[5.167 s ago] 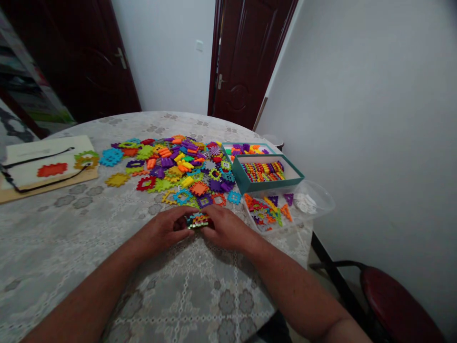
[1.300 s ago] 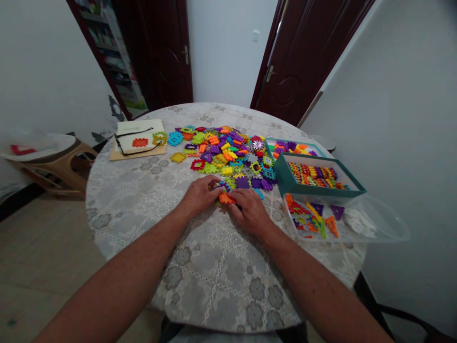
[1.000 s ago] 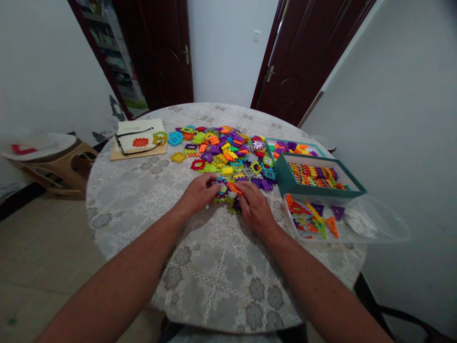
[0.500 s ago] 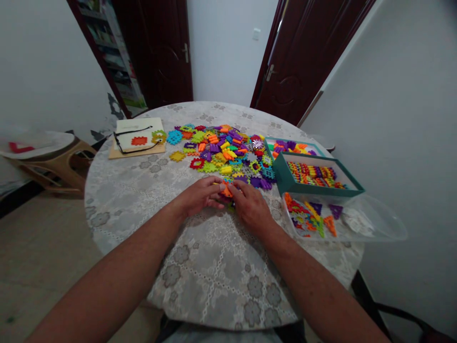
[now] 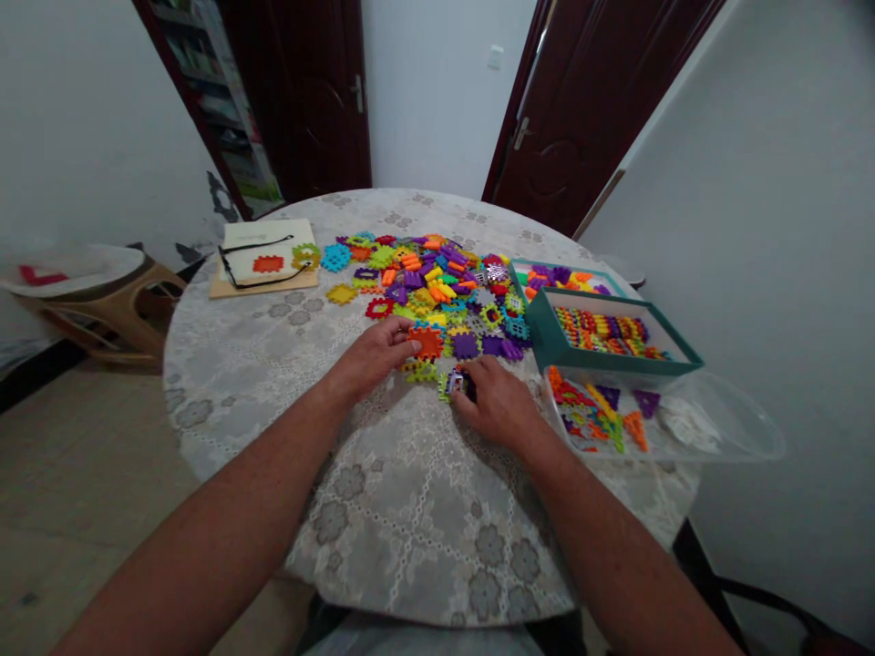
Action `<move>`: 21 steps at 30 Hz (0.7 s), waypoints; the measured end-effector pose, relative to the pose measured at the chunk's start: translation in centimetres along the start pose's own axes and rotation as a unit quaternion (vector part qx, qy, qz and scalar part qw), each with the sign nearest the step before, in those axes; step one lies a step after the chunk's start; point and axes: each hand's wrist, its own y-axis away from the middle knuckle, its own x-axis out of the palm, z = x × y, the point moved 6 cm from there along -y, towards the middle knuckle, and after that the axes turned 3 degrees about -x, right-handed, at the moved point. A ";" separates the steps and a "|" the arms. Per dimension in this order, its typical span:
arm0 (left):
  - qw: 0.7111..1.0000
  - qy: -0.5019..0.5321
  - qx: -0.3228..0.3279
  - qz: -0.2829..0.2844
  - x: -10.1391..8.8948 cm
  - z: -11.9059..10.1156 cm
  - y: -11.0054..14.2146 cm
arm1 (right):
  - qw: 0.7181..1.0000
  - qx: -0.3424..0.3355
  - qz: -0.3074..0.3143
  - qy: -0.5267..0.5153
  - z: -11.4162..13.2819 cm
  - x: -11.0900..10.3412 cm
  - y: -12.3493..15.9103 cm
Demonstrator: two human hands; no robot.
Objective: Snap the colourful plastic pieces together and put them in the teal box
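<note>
My left hand (image 5: 381, 355) pinches an orange square toothed building piece (image 5: 427, 343) by its left edge, at the near side of the pile. Close under it lies a lime green toothed piece (image 5: 421, 372). My right hand (image 5: 490, 394) is closed on a small block assembly (image 5: 457, 382) with grey, purple and lime green parts; its fingers hide much of it. Just beyond that hand lies a purple square piece (image 5: 466, 344). Past both hands spreads a heap of colourful toothed pieces (image 5: 437, 278).
On the right stand a green box (image 5: 615, 364) of rod-like pieces and a clear plastic tray (image 5: 738, 446) with triangles. Another shallow box (image 5: 608, 284) sits behind. At the left, a wooden board (image 5: 266, 290) bears glasses (image 5: 225, 266). Patterned cloth covers the round table (image 5: 424, 510).
My hands, together on the orange piece before, are now apart. The left has kept the orange piece, more of which shows; the right has moved slightly right and grips the small block assembly.
</note>
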 end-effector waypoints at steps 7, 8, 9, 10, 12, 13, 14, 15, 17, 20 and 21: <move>0.986 -0.125 0.007 0.111 1.2 0.2 0.6 | 0.992 0.014 -0.012 -0.127 -0.9 0.3 -0.8; 0.983 -0.139 0.008 0.119 1.3 0.2 0.7 | 0.988 0.030 -0.029 -0.149 -1.3 0.1 -0.9; 0.980 -0.154 0.012 0.124 1.4 0.1 0.8 | 0.983 0.047 -0.052 -0.167 -1.6 -0.2 -1.0; 0.977 -0.170 0.016 0.129 1.5 0.1 0.9 | 0.979 0.062 -0.076 -0.182 -2.0 -0.5 -1.1; 0.970 -0.202 0.027 0.135 1.7 0.0 1.1 | 0.970 0.074 -0.108 -0.203 -2.2 -0.9 -1.0; 0.967 -0.215 0.033 0.135 1.8 -0.1 1.1 | 0.968 0.070 -0.111 -0.215 -2.0 -1.1 -1.0; 0.964 -0.225 0.041 0.134 1.8 -0.1 1.2 | 0.966 0.059 -0.107 -0.227 -1.7 -1.1 -1.0; 0.963 -0.231 0.050 0.131 1.8 -0.1 1.2 | 0.965 0.043 -0.098 -0.238 -1.3 -1.1 -1.0; 0.964 -0.226 0.062 0.124 1.9 -0.1 1.2 | 0.966 0.002 -0.075 -0.247 -0.1 -1.1 -0.9; 0.967 -0.207 0.071 0.130 2.1 -0.1 1.3 | 0.963 -0.065 -0.040 -0.257 1.5 -1.1 -0.7; 0.965 -0.207 0.073 0.140 2.2 -0.2 1.3 | 0.960 -0.082 -0.027 -0.268 1.9 -1.0 -0.7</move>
